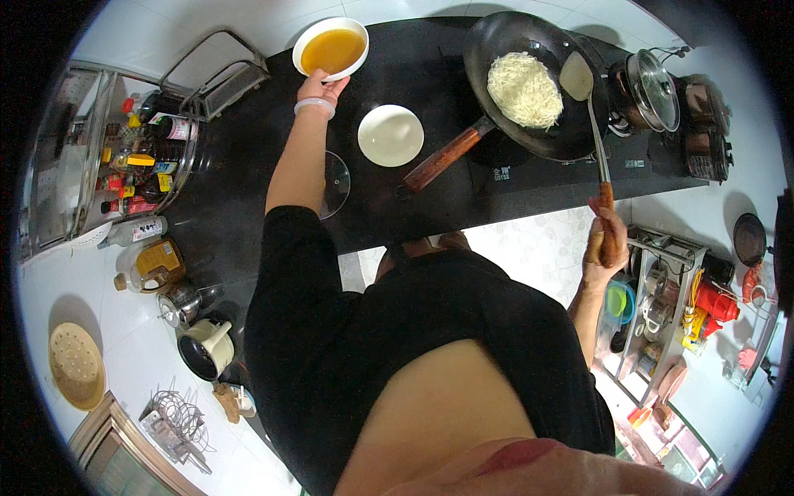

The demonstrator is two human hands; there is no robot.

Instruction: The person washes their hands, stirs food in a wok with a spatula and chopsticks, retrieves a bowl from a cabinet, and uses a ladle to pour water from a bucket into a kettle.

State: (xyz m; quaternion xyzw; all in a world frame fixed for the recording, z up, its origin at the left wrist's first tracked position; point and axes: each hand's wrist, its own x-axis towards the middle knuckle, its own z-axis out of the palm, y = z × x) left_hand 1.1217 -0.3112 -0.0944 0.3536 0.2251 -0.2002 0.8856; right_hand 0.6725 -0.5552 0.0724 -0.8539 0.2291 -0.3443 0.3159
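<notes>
My left hand (321, 88) grips the near rim of a white bowl (299, 53) at the back of the counter, thumb above and fingers below. An orange-yellow liquid (334, 51) fills much of it; whether the bowl rests on the counter I cannot tell. In my right hand (606, 239) is the wooden handle of a metal wok spatula (598, 136). Its blade (577, 76) lies inside a black wok (527, 141), right of a mound of pale thin strips (525, 90), noodles or shredded vegetable. The wok's wooden handle (448, 154) points toward me, leftward.
A white dish (391, 135) sits between my left arm and the wok handle. My forearm partly covers a glass lid (338, 184). Right of the wok stands a pot with a glass lid (652, 90). Bottles (146, 155) crowd a rack at left. A wire shelf (657, 310) stands lower right.
</notes>
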